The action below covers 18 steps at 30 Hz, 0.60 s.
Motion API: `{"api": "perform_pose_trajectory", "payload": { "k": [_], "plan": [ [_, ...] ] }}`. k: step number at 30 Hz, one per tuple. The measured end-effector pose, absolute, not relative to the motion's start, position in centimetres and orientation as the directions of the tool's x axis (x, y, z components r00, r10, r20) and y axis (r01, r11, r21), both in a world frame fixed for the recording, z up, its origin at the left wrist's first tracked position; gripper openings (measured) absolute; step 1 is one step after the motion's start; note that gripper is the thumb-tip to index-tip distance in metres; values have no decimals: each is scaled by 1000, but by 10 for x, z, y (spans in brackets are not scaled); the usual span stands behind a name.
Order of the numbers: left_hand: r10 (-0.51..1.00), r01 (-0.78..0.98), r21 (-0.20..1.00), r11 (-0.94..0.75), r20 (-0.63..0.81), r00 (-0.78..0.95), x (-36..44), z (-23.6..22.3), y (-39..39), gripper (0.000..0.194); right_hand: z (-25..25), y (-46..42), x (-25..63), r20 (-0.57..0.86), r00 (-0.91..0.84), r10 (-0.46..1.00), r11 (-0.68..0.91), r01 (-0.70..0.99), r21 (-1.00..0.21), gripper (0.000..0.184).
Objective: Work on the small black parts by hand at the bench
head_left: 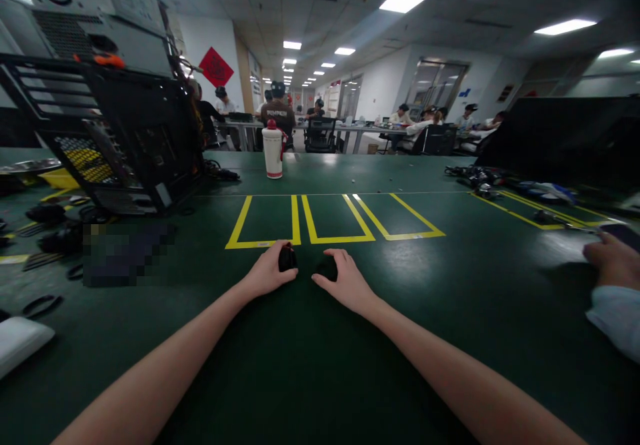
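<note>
My left hand [270,271] is closed around a small black rounded object [287,258], just in front of the leftmost yellow tape frame [240,221]. A hint of red shows at the object's upper edge, but its kind is not clear. My right hand [345,278] is beside it, a short gap away, with its thumb and fingers curved apart. Between those fingers I see only the dark tabletop and shadow. Two more tape frames, a middle one [343,238] and a right one [415,237], lie beyond the hands on the green table [280,371].
A white tumbler [273,155] with a red lid stands behind the tape frames. An open black computer case [145,138] is at left, near cables and a white object [23,341]. Another person's hand [613,258] holds a phone at right, near a dark monitor [565,145].
</note>
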<state>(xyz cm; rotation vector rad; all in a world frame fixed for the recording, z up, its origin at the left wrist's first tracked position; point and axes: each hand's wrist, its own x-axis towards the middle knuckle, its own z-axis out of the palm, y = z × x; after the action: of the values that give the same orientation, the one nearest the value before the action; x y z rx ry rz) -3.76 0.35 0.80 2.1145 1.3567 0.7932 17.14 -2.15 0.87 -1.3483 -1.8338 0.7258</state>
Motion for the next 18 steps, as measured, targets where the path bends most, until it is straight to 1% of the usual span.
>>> {"api": "perform_pose_trajectory", "payload": {
  "k": [6,9,12,15,16,17,18],
  "plan": [
    [931,634,687,-354,196,308,-36,12,0,60,8,-20,172,266,-204,942,335,544,-769,35],
    [935,631,694,-345,198,294,-36,17,-14,58,12,-30,177,264,-206,942,333,512,-792,33],
    [928,615,702,-359,196,318,-43,17,-49,54,17,-63,183,215,-220,951,301,514,-803,34],
    [935,644,686,-338,165,315,-61,7,-101,56,23,-114,185,115,-277,954,255,550,-795,39],
    [934,663,669,-336,148,324,-69,3,-120,58,27,-130,185,84,-300,950,245,552,-797,42],
    [929,695,627,-352,146,339,-77,0,-139,60,32,-144,185,52,-348,936,246,539,-806,45],
    [919,723,578,-377,136,370,-86,-2,-157,62,40,-154,186,52,-407,912,271,502,-821,45]
  ]
}}
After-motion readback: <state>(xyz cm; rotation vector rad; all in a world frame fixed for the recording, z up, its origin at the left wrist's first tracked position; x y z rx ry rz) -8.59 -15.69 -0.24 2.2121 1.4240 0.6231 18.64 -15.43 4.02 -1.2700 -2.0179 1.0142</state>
